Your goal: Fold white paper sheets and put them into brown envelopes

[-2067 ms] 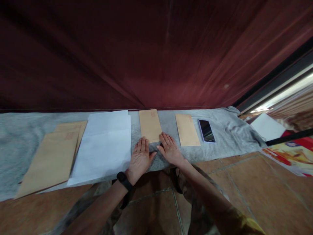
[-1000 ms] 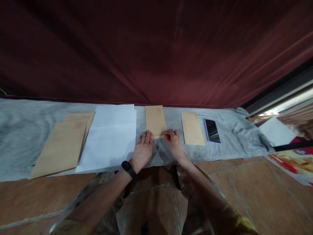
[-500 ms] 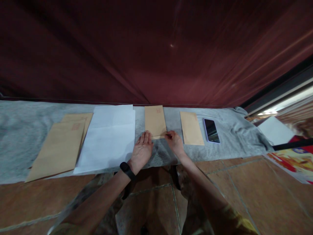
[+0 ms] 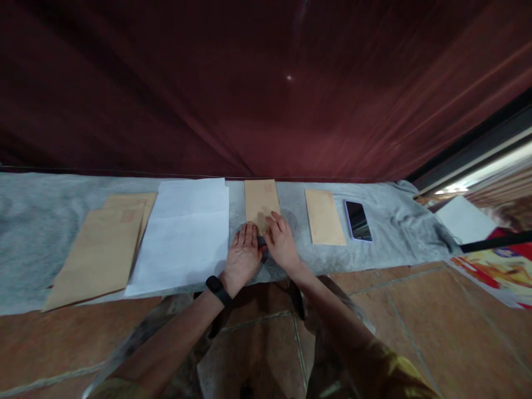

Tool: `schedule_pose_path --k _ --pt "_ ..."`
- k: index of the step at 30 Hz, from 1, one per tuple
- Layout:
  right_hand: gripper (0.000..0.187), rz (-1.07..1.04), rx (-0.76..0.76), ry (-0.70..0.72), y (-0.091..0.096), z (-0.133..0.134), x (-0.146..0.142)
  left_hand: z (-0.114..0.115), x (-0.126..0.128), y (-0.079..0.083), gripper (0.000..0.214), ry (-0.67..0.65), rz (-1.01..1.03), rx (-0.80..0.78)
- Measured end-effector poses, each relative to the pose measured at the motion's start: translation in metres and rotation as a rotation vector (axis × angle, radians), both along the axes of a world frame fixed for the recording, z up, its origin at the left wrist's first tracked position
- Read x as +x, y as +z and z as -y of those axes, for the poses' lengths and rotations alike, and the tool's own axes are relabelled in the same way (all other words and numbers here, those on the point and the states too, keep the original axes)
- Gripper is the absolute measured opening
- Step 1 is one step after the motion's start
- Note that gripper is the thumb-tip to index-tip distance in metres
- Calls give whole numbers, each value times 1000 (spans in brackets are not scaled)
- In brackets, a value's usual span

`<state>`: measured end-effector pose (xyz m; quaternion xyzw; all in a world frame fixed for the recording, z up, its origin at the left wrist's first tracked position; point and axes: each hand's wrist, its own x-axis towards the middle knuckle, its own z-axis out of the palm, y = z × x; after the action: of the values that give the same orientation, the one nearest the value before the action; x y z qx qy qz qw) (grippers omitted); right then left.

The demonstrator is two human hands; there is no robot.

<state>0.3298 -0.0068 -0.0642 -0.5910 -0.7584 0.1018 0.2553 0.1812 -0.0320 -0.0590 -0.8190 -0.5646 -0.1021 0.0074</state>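
A tan envelope lies upright on the grey cloth in front of me. My left hand lies flat and open just below its near end, fingertips at the edge, a black band on the wrist. My right hand rests flat and open on the envelope's lower right part, fingers stretched forward. The two hands sit side by side, almost touching. The envelope's near end is hidden under them.
White paper sheets lie left of the hands, with larger tan envelopes further left. A second tan envelope and a phone lie to the right. A dark red curtain hangs behind. Tiled floor is nearer me.
My right hand slid left from the envelope's lower right corner onto the envelope and spread flat. The left hand stayed at the near edge.
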Motion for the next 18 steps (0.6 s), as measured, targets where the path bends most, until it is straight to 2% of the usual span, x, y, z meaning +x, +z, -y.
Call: schedule_pose_path --k 6,11,14,18 --pt "50 43 30 -164 -15 -11 -7 1 0 3 62 -1 -6 -23" --pt "51 125 4 -147 -16 -11 -6 5 2 4 59 -42 10 -15" --pt "51 133 -8 -133 -16 -11 -3 12 8 -1 59 -110 44 -6" --pt "51 129 5 -100 -18 -13 1 20 15 -8 62 -105 61 -15"
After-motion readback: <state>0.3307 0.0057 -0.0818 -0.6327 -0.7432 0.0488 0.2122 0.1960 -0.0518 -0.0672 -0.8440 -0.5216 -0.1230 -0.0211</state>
